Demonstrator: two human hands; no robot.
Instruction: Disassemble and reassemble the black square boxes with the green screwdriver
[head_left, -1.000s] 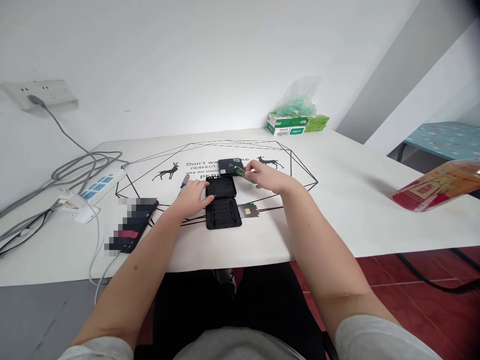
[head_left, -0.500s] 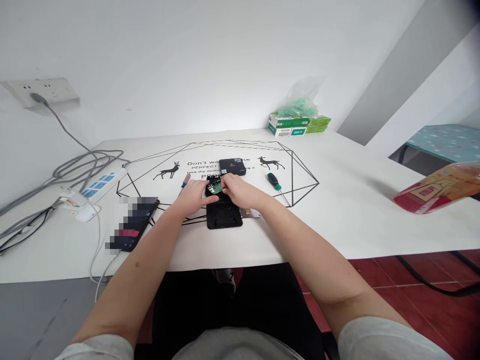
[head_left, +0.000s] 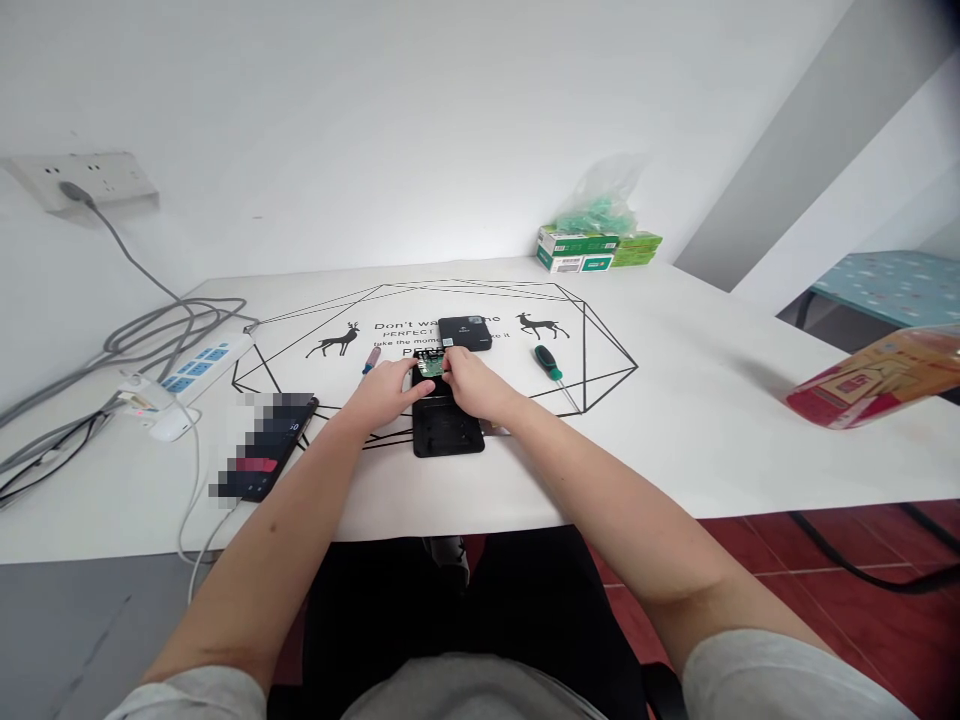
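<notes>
Head view: the right grip (head_left: 478,385) pinches the green board (head_left: 430,366) just beside it; the left grip (head_left: 382,395), fingers parted, braces the black shell (head_left: 435,379). Uneven pressure could flex the board.

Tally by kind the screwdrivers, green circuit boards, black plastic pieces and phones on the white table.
Screwdrivers: 2 (green-handled screwdriver, red-and-blue-handled screwdriver)
Green circuit board: 1
Open black plastic case halves: 2 (nearer half, farther half)
Closed flat black plastic box: 1
Dark slab phone: 1
Total: 7
</notes>
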